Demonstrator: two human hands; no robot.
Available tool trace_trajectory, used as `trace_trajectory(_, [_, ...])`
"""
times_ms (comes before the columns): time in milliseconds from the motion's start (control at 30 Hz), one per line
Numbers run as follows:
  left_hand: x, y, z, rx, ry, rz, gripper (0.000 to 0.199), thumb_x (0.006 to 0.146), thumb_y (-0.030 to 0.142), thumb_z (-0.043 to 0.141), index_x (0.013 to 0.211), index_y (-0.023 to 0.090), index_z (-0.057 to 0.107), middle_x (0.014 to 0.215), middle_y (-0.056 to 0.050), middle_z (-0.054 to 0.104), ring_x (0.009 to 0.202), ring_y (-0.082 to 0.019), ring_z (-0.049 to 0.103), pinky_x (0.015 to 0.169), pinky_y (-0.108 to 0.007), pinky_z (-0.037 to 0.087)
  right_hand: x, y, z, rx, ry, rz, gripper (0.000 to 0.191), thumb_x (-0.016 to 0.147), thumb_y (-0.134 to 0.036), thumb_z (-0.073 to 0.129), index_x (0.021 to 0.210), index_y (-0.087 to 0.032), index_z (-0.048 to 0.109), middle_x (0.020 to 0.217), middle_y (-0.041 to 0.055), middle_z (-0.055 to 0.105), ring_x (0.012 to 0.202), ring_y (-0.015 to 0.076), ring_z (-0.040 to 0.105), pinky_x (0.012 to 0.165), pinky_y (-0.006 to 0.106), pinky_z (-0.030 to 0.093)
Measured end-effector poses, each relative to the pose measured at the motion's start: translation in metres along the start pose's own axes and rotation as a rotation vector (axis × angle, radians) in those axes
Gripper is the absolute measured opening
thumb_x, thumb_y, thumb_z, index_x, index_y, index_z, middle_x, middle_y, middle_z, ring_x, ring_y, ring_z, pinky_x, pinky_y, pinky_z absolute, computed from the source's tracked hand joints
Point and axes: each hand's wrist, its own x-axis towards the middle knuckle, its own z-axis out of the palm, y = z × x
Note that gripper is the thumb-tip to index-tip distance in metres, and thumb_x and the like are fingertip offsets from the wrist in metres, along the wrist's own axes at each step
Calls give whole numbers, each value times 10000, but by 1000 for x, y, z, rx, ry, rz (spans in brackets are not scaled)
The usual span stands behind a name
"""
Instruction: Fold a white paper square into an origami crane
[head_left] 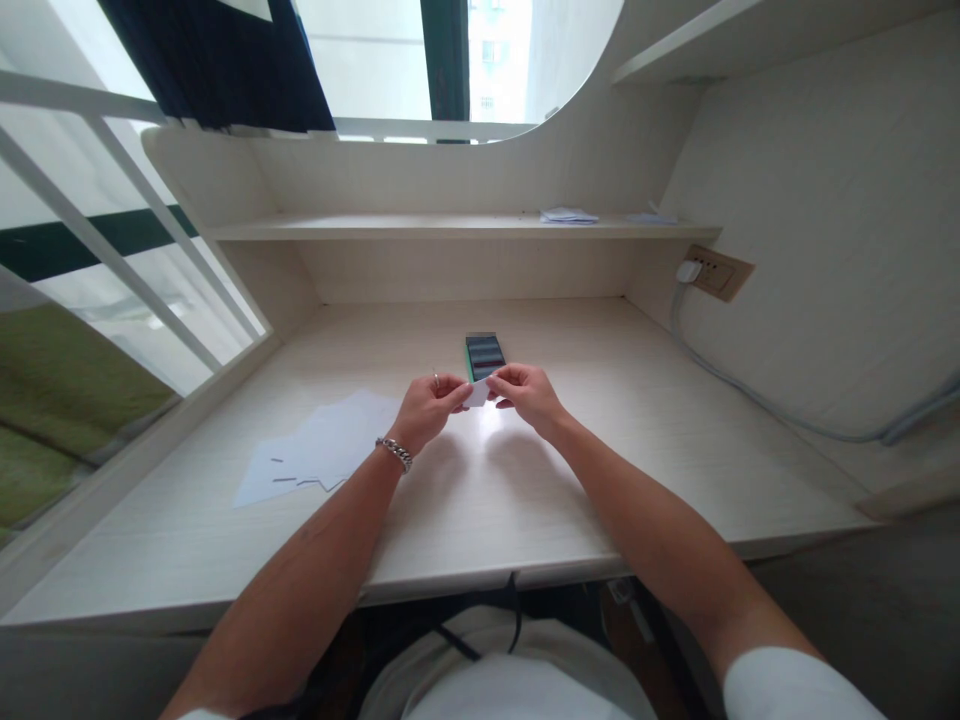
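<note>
A small piece of white paper (478,393) is held up above the desk between my two hands. My left hand (433,404) pinches its left side, and a ring and a chain bracelet show on that hand and wrist. On the right side, the fingers of my right hand (525,393) are closed on the same paper. Just beyond the hands lies a phone (485,355) with a dark screen and a green edge, its near end partly covered by the fingers. White paper sheets (330,440) with some dark strips or lines lie left of my left hand.
The pale desk (675,470) stretches to both sides. Behind it, a shelf (420,231) carries folded papers (568,216). A wall socket (720,272) at the right holds a white plug, whose grey cable (757,395) runs down along the wall. White rails (135,240) stand at the left.
</note>
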Motion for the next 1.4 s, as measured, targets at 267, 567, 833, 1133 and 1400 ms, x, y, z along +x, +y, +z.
trace_trajectory(267, [-4,-5,9,-69,-1,-56,395,624,445,822,787,121,666,679,-65,707,617,-162,678,661,-318,574,-1,3,5,-49,74,-62,321,725,-449,706,868,-165,665,763,32,684,658,142,634,549,251,529])
trace_trajectory(567, [-5,-1,8,-136,46,-51,414,611,418,840,801,114,633,706,-78,718,670,-197,713,692,-349,589,-5,2,7,-250,128,-178,195,735,-342,700,812,-164,683,780,51,701,704,163,645,633,289,537])
trace_trajectory(833, [-4,-3,6,-118,-14,21,368,579,349,867,795,123,673,853,-68,716,754,-164,683,730,-327,569,-4,1,9,-78,72,-106,265,681,-387,745,813,-162,694,725,35,692,641,147,625,557,268,519])
trace_trajectory(1133, [-5,-5,4,-130,-70,92,312,578,302,875,733,139,657,973,-87,727,823,-181,692,812,-355,555,-6,-2,11,-50,49,-74,312,646,-420,769,773,-154,667,710,34,682,628,135,614,546,258,506])
trace_trajectory(1400, [-4,-6,3,-109,-56,69,321,590,297,872,792,123,693,824,-67,734,757,-163,681,773,-319,539,-8,-5,12,-24,40,-81,353,607,-429,811,737,-157,626,676,5,632,603,124,588,536,258,510])
